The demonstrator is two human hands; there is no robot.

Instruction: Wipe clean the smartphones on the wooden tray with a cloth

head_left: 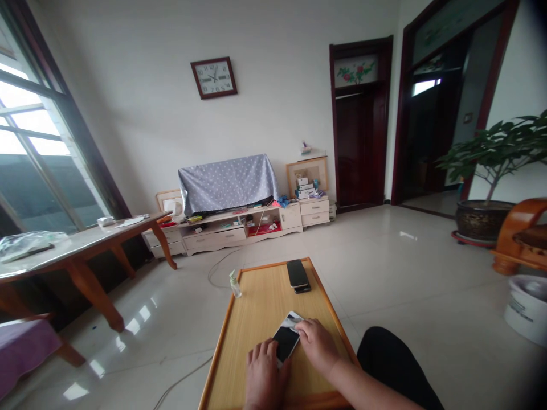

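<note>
A white-framed phone [287,340] with a dark screen lies on the wooden table [256,310]. My left hand [264,367] rests at the phone's lower left, fingers apart on its edge and thumb near its bottom end. At the phone's upper end, my right hand [316,341] pinches a small greyish-white cloth [290,323] against the screen. Farther up the table, a black phone [297,274] lies on top of another dark one. A clear bottle with a green pump [235,285] stands at the table's left edge.
Beyond the floor stands a low cabinet [217,241] with a cloth-covered object on it. A long table [72,253] is at left. On the right are a potted plant [481,219], a wooden chair [519,228] and a white bucket [527,310]. My dark-clothed knee [384,359] is beside the table.
</note>
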